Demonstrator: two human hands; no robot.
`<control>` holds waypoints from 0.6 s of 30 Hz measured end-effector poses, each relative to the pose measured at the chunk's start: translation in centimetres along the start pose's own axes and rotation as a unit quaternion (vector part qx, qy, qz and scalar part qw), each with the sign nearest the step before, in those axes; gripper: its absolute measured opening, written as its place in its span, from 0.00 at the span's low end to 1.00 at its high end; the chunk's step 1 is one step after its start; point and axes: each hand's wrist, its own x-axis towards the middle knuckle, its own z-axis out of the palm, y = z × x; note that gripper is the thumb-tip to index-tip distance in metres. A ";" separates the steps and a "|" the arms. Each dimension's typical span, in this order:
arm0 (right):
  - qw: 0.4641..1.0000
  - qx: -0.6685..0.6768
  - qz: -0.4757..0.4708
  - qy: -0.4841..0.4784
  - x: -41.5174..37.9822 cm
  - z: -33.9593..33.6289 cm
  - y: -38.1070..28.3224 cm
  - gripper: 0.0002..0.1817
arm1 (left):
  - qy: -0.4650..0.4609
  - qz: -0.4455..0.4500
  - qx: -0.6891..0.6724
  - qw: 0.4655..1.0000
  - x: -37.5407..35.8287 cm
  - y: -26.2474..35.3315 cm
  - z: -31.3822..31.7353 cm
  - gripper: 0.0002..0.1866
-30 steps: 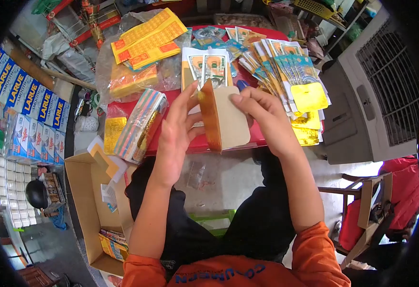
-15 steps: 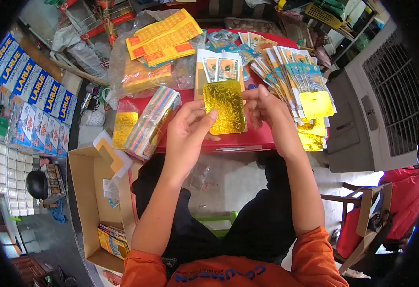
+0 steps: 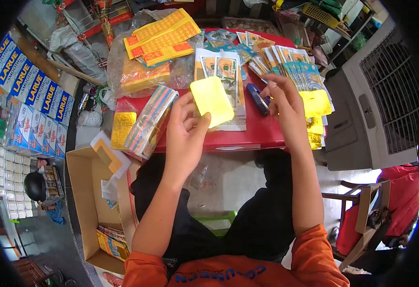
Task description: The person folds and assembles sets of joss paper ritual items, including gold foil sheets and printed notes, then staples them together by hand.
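Note:
My left hand (image 3: 188, 126) pinches a shiny gold card (image 3: 213, 101) between thumb and fingers, above the red table (image 3: 240, 138). Behind the card lie printed paper notes (image 3: 219, 64) on a paper sheet. My right hand (image 3: 283, 98) is apart from the card, its thumb and index finger close together; whether something small is between them is unclear. A dark blue stapler (image 3: 257, 99) lies just left of that hand. To its right are fanned paper bundles (image 3: 300, 69) with gold cards (image 3: 317, 103) on them.
A striped wrapped stack (image 3: 150, 122) and another gold card (image 3: 124, 125) lie at the table's left. Yellow-red papers (image 3: 164, 36) rest on plastic-wrapped packs behind. An open cardboard box (image 3: 86, 201) stands lower left. A grey air cooler (image 3: 353, 115) stands at the right.
The gold card has tilted and moved slightly left in my left hand, catching bright light. My right hand has let go of its edge and moved right, uncovering the stapler.

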 end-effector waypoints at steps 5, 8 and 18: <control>0.999 0.024 0.007 -0.021 -0.2 0.4 -0.1 0.15 | -0.037 0.036 -0.019 0.998 -0.1 -0.5 0.8 0.43; 0.999 0.003 -0.023 -0.034 -0.4 1.0 0.2 0.14 | -0.040 0.029 0.022 0.999 -0.3 -0.3 1.0 0.43; 0.978 -0.174 -0.105 -0.050 -1.2 3.5 -0.5 0.12 | 0.045 0.166 0.172 0.970 -0.2 -1.7 0.8 0.38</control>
